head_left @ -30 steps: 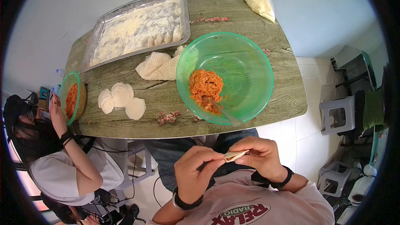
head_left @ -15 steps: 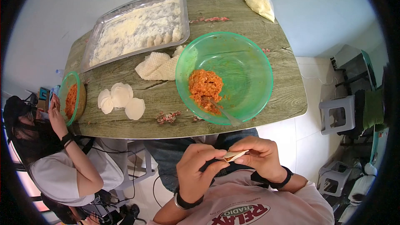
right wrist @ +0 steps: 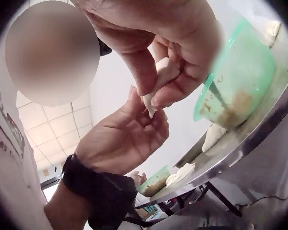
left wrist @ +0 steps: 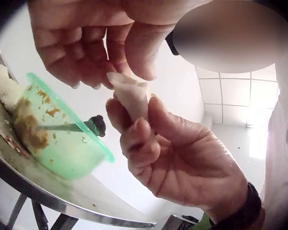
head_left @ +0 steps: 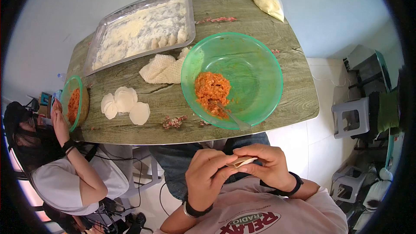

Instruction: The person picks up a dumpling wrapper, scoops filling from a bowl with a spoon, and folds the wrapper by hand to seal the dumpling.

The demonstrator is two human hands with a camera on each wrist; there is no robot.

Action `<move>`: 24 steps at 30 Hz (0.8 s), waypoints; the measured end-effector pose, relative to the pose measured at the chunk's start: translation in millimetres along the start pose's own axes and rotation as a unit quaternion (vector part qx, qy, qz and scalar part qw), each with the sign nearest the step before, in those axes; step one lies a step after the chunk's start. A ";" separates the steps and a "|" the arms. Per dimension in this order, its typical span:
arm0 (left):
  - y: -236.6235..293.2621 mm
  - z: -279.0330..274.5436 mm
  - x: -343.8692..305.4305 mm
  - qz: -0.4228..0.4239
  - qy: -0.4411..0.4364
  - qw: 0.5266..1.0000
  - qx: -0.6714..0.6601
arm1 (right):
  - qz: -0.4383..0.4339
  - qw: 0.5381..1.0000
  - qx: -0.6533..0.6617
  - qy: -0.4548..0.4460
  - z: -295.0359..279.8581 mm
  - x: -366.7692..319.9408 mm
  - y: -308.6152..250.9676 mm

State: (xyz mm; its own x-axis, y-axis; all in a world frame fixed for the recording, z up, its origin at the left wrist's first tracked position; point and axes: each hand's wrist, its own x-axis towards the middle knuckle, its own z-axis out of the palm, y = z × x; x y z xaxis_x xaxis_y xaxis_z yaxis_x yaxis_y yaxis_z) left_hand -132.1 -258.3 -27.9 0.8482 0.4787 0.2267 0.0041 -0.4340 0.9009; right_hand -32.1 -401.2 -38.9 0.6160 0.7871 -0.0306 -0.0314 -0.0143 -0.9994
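Observation:
A half-moon dumpling (head_left: 243, 161) of white dough is held in front of the chest, below the table edge. My right hand (head_left: 271, 164) pinches its right side between thumb and fingers. At the other end, the thumb and fingers of my left hand (head_left: 207, 173) hold the tip. In the left wrist view, the dumpling (left wrist: 132, 96) stands out of the right hand's grip, its upper end by the left fingertips. Just beyond the hands on the table is a green bowl (head_left: 255, 82) with orange filling (head_left: 212, 87) and a spoon (head_left: 237, 119).
Several round wrappers (head_left: 125, 99) lie left of the bowl, near a crumpled cloth (head_left: 160, 69). A floured metal tray (head_left: 143, 26) with several dumplings stands behind. A bag (head_left: 266, 2) sits at the far corner. Another person (head_left: 69, 169) sits at left beside a smaller bowl (head_left: 78, 121).
Both hands have shifted their fingers along the dumpling's edge. My left hand moved slightly right, closer to the right hand, and the orange filling that showed earlier is less visible.

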 end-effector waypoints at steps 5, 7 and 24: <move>-3.9 0.8 -2.4 0.014 -0.017 1.000 0.008 | -0.016 0.999 -0.045 -0.012 0.8 0.8 -4.0; -5.2 0.4 -1.5 0.023 -0.017 1.000 0.013 | -0.028 0.998 -0.053 -0.012 1.5 0.9 -4.3; -1.6 2.2 0.9 0.003 -0.025 1.000 0.013 | -0.066 0.993 -0.102 -0.002 4.2 2.3 -4.0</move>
State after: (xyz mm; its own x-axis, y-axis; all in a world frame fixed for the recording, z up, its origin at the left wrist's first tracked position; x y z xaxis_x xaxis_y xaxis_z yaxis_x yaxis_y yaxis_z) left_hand -130.1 -258.8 -30.0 0.8738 0.4377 0.2118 0.0126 -0.4558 0.8900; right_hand -34.0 -396.7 -34.8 0.6012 0.7926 0.1013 0.2102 -0.0346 -0.9770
